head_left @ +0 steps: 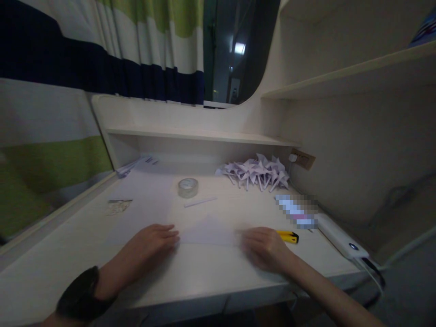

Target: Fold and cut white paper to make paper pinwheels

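A white sheet of paper [210,230], seemingly folded to a triangle, lies flat on the desk between my hands. My left hand [156,243], a dark band on its wrist, rests at the paper's left corner with fingers stretched out. At the right corner is my right hand [265,246]; motion smears its fingertips, so their grip cannot be made out. Just behind that hand shows a yellow and black utility knife [289,236]. Beyond the paper lie a thin white paper stick [200,202] and a roll of clear tape [188,187].
Several white paper pinwheels [257,171] are heaped at the back right. On the left, white sheets [145,195] carry a small pile of thin pale pieces [117,208]. A blurred-out bright object [295,211] lies near a white power strip [340,237] along the right wall.
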